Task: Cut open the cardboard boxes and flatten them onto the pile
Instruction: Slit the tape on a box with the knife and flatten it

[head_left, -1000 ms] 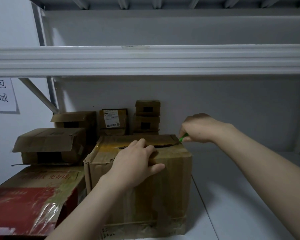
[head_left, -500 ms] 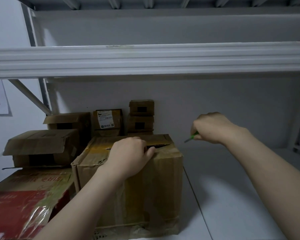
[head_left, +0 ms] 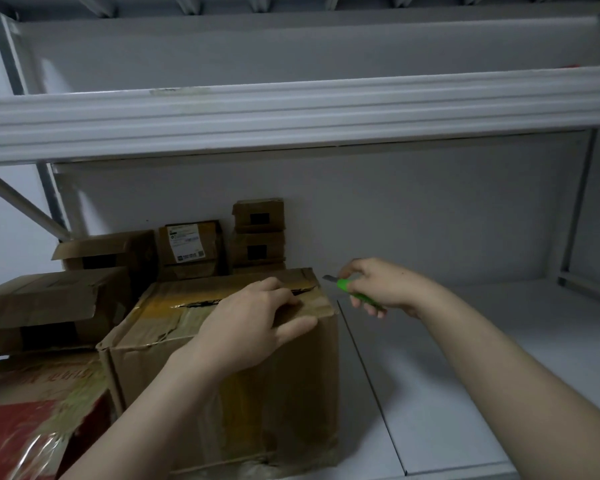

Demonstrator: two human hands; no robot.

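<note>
**Knife clear of box's right corner**

7 boxes, 1 knife. Big box [head_left: 291, 393] sits near-left on shelf [head_left: 499, 375], top seam slit. 6 other boxes [head_left: 49, 299] crowd left and far. Left hand [head_left: 253, 327] grips its near flap. Right hand [head_left: 385, 285] grips green utility knife [head_left: 347, 287] just right of it, not touching. Blade pts left, axis far-left to near-right. Bare shelf runs right.

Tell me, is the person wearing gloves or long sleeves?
No gloves: the left hand and right hand are bare. The left forearm and right forearm are bare too, with no sleeve, watch or bracelet in view. No rings show.
</note>
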